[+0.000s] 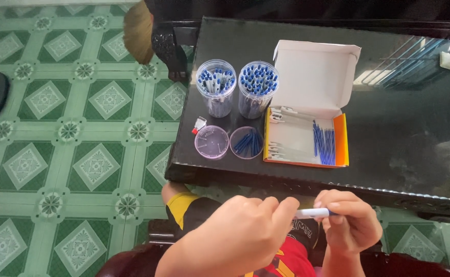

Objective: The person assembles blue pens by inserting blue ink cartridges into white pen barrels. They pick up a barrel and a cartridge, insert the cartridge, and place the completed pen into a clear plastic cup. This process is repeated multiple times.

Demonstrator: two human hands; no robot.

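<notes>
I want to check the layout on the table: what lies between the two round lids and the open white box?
Nothing: in the head view only bare dark table separates the lid holding blue pieces from the open box. The other lid lies further left.

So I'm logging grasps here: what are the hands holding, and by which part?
Both hands share one white pen. The right hand pinches its blue-tipped end; the left hand takes the other end, its grip there hidden by the fingers.

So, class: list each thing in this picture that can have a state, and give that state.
White cardboard box: lid open.
Two clear plastic jars: uncapped, full of pens.
Two clear round lids: off, lying flat.
White pen with blue tip: held between both hands.
</notes>
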